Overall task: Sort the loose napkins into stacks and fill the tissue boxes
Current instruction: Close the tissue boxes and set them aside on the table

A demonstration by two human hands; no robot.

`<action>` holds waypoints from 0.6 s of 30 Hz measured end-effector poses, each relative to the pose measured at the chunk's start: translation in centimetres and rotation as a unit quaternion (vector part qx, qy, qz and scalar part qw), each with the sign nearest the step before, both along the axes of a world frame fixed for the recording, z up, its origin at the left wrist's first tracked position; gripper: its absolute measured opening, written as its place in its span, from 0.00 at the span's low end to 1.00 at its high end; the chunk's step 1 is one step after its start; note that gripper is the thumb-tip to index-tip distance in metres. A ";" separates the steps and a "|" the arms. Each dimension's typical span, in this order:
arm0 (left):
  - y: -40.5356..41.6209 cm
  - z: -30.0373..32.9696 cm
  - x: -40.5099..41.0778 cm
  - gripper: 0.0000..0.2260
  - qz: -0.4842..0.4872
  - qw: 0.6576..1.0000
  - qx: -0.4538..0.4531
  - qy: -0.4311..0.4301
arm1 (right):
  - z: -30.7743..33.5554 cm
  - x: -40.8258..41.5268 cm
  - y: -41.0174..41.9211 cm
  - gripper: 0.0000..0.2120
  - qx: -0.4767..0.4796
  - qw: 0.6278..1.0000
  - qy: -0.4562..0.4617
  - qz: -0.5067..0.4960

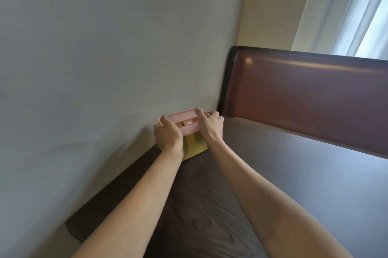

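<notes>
A tissue box [194, 146] with a yellow body and a pink slotted lid [184, 126] stands at the far corner of the dark wooden table [210, 205], close to the wall. My left hand [167, 134] grips the box's left end, fingers curled over the lid's edge. My right hand [211, 125] holds the right end, fingers spread over the lid's top and far side. Something orange-brown shows through the lid's slot. No loose napkins are in view.
A grey wall [105, 58] runs along the table's left edge. A brown padded bench back [304, 93] rises behind the table on the right. A pale curtain [357, 5] hangs at the upper right.
</notes>
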State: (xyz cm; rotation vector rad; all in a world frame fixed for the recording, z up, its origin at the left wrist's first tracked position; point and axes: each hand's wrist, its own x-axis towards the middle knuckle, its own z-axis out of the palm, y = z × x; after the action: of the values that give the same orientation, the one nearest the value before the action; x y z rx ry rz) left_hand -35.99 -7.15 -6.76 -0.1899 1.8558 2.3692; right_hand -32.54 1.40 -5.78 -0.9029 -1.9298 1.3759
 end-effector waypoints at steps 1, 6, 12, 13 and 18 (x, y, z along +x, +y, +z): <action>0.1 -0.3 -0.4 0.42 -0.001 1.000 0.004 -0.007 | 0.0 -0.4 0.1 0.37 0.001 1.000 0.003 0.004; 0.1 -0.2 -0.8 0.36 -0.025 0.999 0.021 -0.031 | 0.0 -1.8 0.3 0.41 -0.005 0.999 0.014 0.038; 2.2 -4.0 -4.6 0.44 -0.061 0.996 0.031 -0.053 | -0.6 -2.4 -0.3 0.44 -0.021 0.998 0.019 0.056; 2.3 -4.0 -4.7 0.42 -0.078 0.995 0.035 -0.058 | -0.6 -2.3 -0.7 0.44 -0.027 0.998 0.014 0.061; -0.7 1.1 0.0 0.31 -0.115 0.989 0.068 -0.063 | -0.2 -1.6 -2.1 0.29 -0.050 0.995 0.006 0.091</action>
State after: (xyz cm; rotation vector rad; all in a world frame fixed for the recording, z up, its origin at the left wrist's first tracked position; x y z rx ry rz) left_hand -35.97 -7.88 -5.63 -0.1023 1.5633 2.2585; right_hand -34.10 -0.66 -5.97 -0.7774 -1.9882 1.5926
